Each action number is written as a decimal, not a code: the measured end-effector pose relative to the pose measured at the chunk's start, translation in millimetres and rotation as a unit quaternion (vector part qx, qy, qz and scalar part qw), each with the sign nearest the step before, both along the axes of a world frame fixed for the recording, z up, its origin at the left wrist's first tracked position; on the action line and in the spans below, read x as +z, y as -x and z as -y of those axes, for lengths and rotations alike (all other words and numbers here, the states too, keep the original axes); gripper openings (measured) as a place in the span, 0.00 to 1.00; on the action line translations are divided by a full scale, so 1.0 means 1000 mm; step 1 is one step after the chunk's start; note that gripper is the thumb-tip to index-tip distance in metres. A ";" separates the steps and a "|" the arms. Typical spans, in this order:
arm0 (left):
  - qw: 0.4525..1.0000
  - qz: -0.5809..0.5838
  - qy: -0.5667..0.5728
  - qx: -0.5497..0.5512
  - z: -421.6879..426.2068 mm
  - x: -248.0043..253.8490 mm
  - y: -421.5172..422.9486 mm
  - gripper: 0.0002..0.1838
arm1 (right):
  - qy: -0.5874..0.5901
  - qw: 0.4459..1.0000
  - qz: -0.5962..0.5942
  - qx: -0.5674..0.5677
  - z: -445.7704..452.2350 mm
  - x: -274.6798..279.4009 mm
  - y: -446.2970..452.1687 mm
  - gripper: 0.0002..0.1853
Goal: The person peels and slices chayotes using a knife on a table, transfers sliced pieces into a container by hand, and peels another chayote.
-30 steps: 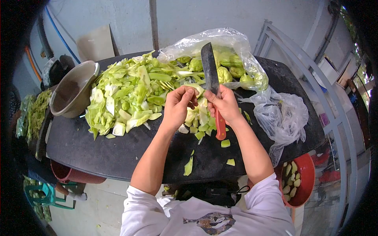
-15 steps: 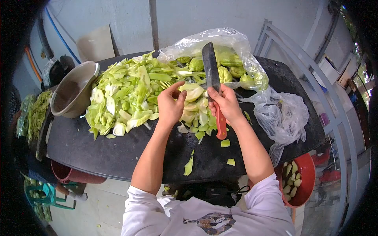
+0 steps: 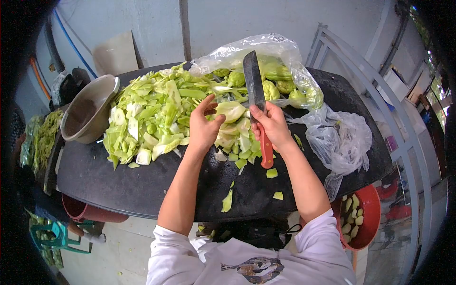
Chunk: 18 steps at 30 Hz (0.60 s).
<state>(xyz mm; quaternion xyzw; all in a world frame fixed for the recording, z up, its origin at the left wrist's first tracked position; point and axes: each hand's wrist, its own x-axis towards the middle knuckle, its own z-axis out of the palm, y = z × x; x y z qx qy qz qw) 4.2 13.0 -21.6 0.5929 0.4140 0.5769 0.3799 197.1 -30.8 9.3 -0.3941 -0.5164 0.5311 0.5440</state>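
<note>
our right hand grips the knife by its handle; our left hand, half open and empty, is beside the pale piece atop the cuttings, probably firm, slippery: grasp its sides.

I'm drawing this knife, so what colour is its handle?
The knife's handle is red, and it shows best in the head view.

Pale grey wall, black table, grey metal railing, light tiled floor.
</note>
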 end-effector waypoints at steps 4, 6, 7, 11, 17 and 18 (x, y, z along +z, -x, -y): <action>0.976 0.113 0.157 -0.100 0.005 0.014 0.004 0.21 | -0.003 1.000 0.005 0.003 -0.002 -0.003 -0.001 0.17; 0.951 0.192 0.191 -0.153 0.003 0.013 0.010 0.23 | -0.004 1.000 0.007 -0.005 -0.002 -0.003 0.000 0.18; 0.915 0.268 0.222 -0.204 0.002 0.013 0.012 0.25 | -0.005 1.000 0.008 -0.013 -0.002 -0.004 0.000 0.20; 0.828 0.372 0.202 -0.366 0.007 0.020 0.015 0.41 | -0.027 0.999 0.045 -0.013 -0.003 -0.006 0.000 0.20; 0.746 0.429 0.149 -0.487 0.017 0.027 0.007 0.62 | -0.066 0.991 0.105 -0.051 0.006 -0.002 0.010 0.18; 0.746 0.429 0.149 -0.486 0.019 0.028 0.006 0.62 | -0.106 0.980 0.154 -0.067 0.008 -0.001 0.012 0.18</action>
